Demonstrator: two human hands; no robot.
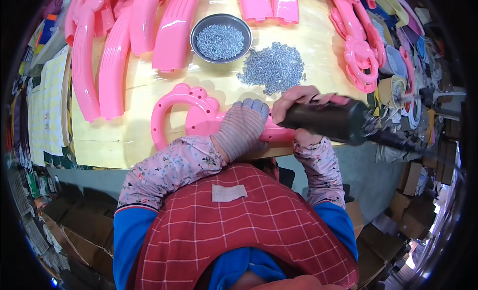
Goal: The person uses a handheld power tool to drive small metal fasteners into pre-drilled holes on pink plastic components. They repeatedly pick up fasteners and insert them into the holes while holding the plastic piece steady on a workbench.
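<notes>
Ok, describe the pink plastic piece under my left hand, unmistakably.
Find the pale yellow tabletop. At its near edge, your left hand, in a striped grey glove, rests on a pink plastic piece with a curved left end. Unlike the long pink parts farther back, it lies under a hand.

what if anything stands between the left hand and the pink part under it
Only the striped glove shows between the left hand and the pink part; the contact underneath is hidden. The pile of silver screws lies beyond the hand, not between.
</notes>
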